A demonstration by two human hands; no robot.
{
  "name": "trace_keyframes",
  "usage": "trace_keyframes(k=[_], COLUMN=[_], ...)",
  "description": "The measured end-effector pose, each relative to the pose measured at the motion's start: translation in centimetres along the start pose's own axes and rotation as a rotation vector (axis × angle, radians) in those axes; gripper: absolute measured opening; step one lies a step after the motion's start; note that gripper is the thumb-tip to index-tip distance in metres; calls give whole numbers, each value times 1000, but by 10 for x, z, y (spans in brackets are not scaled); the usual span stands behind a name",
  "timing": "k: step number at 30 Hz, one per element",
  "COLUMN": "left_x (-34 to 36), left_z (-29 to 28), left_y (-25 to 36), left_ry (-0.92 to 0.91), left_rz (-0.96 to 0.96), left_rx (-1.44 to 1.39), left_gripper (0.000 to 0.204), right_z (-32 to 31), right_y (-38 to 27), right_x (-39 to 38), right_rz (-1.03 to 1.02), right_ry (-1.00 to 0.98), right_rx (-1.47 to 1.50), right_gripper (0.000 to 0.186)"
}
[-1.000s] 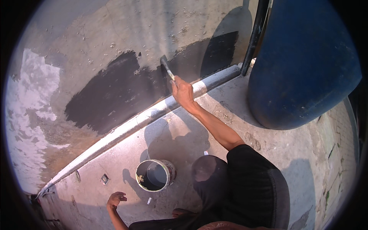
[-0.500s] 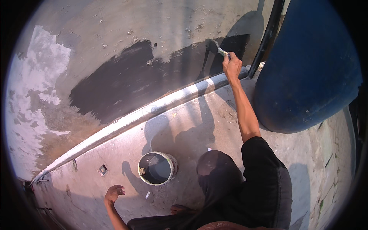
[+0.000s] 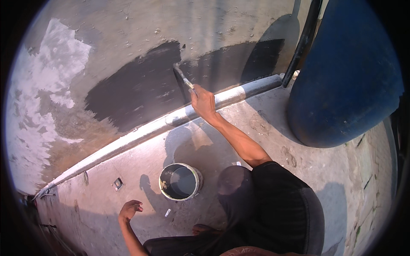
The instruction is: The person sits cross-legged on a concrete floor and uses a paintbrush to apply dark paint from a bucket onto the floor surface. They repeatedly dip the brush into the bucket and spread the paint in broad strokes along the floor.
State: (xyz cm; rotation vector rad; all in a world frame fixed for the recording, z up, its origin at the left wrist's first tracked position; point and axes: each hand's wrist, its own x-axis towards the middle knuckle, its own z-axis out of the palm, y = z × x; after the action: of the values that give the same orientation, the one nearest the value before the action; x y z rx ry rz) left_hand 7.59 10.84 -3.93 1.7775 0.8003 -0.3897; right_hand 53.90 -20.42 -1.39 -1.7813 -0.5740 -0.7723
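Since the earlier frame, the right hand (image 3: pixel 203 102) has moved the paintbrush (image 3: pixel 183 79) leftwards, from the right end of the dark patch (image 3: pixel 141 91) back to its middle. At the left, the wall (image 3: pixel 106 38) shows peeling white paint and one dark painted patch. One pale pipe (image 3: pixel 141 133) runs along its foot. Below, the left hand (image 3: pixel 129 210) hangs over the concrete floor (image 3: pixel 265 123) with fingers loosely spread, holding nothing. One small square drain (image 3: pixel 118 184) lies near it. One paint bucket (image 3: pixel 180 181) stands on the floor, between both hands. The right hand's fingers are closed around the brush handle, bristles touching the wall. At the right stands one big blue barrel (image 3: pixel 346 77), behind one black pole (image 3: pixel 302 42).
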Motion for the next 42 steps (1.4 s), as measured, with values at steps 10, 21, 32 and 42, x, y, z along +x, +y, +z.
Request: trace_keyframes(k=[10, 21, 32, 42], left_x=[-7, 12, 11, 13], left_z=[12, 16, 12, 16], left_y=[16, 20, 12, 16], left_ry=[34, -33, -4, 18], left_rz=[-3, 27, -37, -45], left_rx=[141, 181, 167, 135], left_gripper=[31, 28, 23, 24], right_z=[-88, 17, 3, -151], right_y=[90, 28, 4, 98], right_x=[74, 37, 22, 91], right_rz=[145, 137, -81, 72], right_ry=[84, 270, -106, 178], right_rx=[-247, -308, 11, -418], right_gripper=[17, 16, 15, 19])
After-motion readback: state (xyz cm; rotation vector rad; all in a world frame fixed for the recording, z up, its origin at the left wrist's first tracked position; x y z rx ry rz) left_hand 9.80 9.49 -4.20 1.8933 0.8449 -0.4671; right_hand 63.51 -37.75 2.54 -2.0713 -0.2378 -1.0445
